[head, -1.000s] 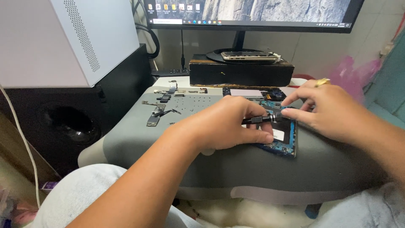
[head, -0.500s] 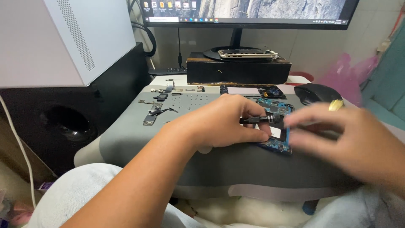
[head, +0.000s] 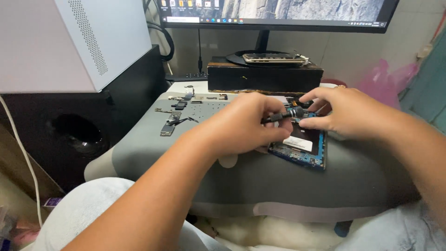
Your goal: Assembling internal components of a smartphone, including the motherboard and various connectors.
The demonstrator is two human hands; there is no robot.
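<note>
Over the grey mat (head: 260, 181) that covers the surface, both hands meet above an opened phone (head: 302, 144) with blue edging and exposed dark innards; the left hand (head: 246, 125) is curled shut around a small dark screwdriver (head: 281, 116), its shaft lying nearly level and pointing right; the right hand (head: 344, 114) pinches the tool's far end between thumb and forefinger, the other fingers loosely bent. The phone lies flat on the mat just beneath the hands, partly hidden by the left one. Well apart, toward the mat's far left, small loose parts (head: 174, 116) are scattered. Behind them stands a dark wooden box (head: 265, 79) carrying another phone (head: 274, 58) at the foot of a monitor (head: 278, 14); a white case (head: 69, 42) sits atop a black speaker (head: 76, 135) at left.
</note>
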